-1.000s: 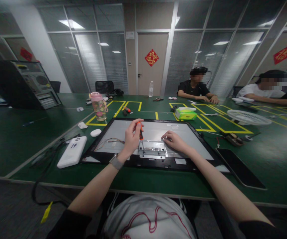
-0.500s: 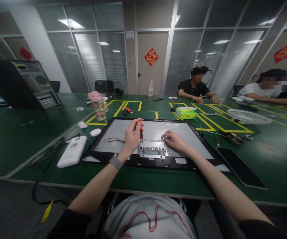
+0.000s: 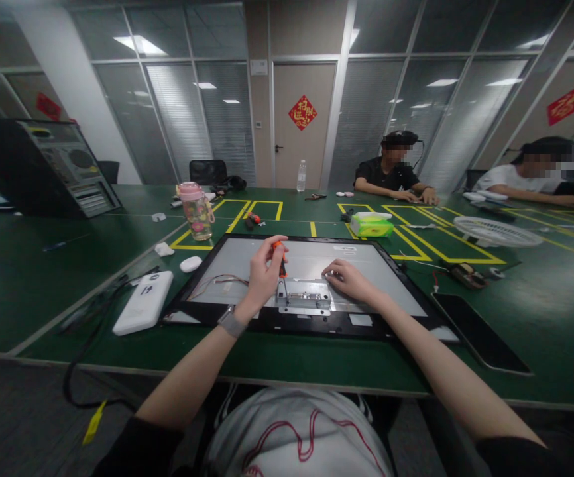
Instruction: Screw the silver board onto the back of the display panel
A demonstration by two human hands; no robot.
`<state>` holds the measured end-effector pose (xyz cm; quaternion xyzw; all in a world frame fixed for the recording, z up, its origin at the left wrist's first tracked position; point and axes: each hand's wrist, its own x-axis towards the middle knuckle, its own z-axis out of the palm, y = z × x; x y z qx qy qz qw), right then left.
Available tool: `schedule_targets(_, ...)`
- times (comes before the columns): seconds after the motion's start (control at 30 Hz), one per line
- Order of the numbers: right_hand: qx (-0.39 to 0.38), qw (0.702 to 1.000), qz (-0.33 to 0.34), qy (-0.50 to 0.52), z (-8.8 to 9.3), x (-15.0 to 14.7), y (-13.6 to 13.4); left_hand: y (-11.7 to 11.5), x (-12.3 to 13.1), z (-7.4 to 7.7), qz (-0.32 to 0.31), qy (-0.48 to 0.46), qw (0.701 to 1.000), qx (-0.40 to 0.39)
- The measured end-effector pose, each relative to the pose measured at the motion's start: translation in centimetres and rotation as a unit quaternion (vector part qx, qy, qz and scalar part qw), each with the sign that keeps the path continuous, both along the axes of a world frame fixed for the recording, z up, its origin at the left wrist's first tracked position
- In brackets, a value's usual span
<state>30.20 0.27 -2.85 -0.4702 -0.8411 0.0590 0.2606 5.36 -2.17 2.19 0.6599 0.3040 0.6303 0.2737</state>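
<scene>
My left hand (image 3: 266, 271) is closed around an orange-and-black screwdriver (image 3: 282, 260), held upright with its shaft pointing down. The shaft meets the left part of a silver metal bracket (image 3: 303, 301). This bracket lies on the back of a flat display panel (image 3: 232, 258) with a grey sheet and a black frame. My right hand (image 3: 349, 279) rests at the bracket's upper right corner, fingers bent and thumb close to them, gripping its edge. Thin wires (image 3: 225, 278) run over the panel to the left of my left hand.
Left of the panel lie a white power bank (image 3: 144, 303), a white oval case (image 3: 190, 264) and black cables. A pink-lidded bottle (image 3: 196, 212) stands behind. A phone (image 3: 480, 331) lies at right, near a green tissue pack (image 3: 372, 225) and a white fan grille (image 3: 496, 232). Two people sit across the table.
</scene>
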Motion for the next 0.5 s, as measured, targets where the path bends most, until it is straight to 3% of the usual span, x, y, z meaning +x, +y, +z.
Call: schedule_targets(0.5, 0.007, 1.0, 0.008, 0.006, -0.42, 0.24, 0.31, -0.02, -0.13, 0.16, 0.007, 0.007, 1.0, 0.005)
